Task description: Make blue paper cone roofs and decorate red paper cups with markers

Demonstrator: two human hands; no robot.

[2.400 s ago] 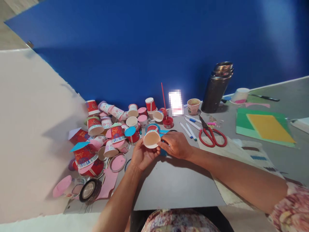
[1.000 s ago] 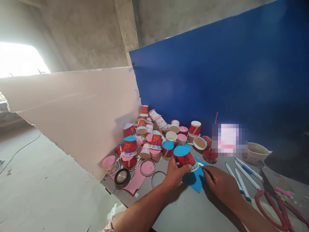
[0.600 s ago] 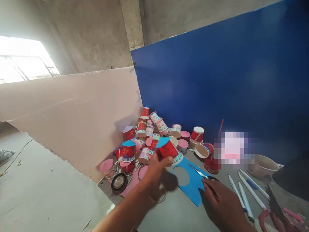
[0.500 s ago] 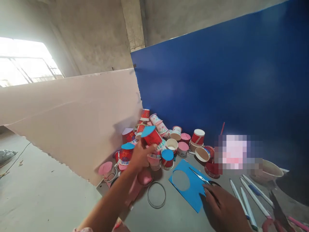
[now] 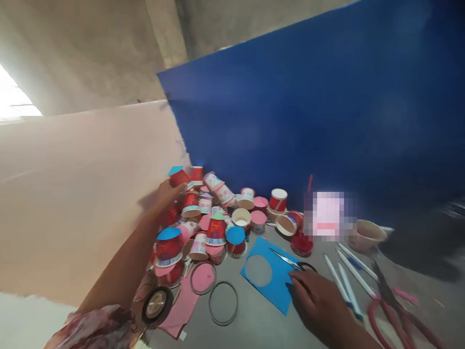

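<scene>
Head view: red cup (image 5: 179, 177) pinched in left hand (image 5: 164, 193) fingers (image 5: 176, 188).

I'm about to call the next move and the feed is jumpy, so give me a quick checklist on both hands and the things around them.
1. Left hand grips the red paper cup with a blue paper disc on top: ok.
2. Cup clear of the cup pile: cannot tell, it is right over the far cups.
3. Right hand rests flat on the blue paper sheet with a round hole: ok.
4. Small silver scissors free of the right hand: cannot tell.
5. Wire ring lies flat on the table: ok.
</scene>
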